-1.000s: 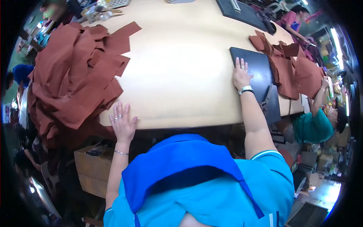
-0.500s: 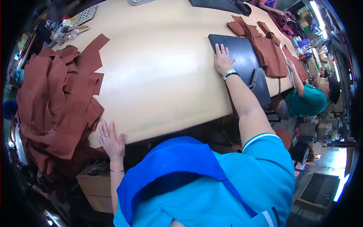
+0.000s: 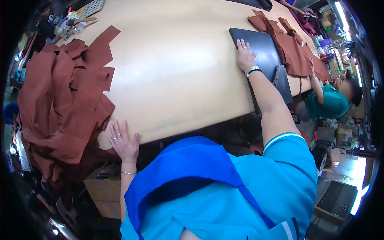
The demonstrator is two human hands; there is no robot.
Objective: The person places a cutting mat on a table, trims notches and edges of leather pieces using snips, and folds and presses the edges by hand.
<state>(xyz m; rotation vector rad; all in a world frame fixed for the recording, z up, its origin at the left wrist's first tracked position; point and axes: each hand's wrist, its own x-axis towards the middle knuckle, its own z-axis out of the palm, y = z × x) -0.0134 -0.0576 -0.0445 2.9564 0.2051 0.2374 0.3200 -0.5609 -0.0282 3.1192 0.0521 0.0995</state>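
My left hand [image 3: 125,145] lies flat with its fingers spread on the near left edge of the pale tabletop [image 3: 172,76], beside a heap of reddish-brown leather-like pieces [image 3: 52,108]. It holds nothing. Farther to the right, my right hand [image 3: 245,57] rests palm down, fingers stretched out, on the left edge of a flat black board [image 3: 264,46]. A pair of dark scissors [image 3: 276,75] lies on that board, near my right forearm.
More reddish-brown pieces [image 3: 294,56] lie right of the board, where a co-worker in a green shirt [image 3: 330,102] reaches in. Brushes [image 3: 82,23] and a white perforated tray [image 3: 93,8] sit at the far left. Below the table's left corner stands a cardboard box [image 3: 103,192].
The whole view has shifted a little, so the table and board appear slightly higher and farther right. Both my hands stay spread in about the same places on the table and board.
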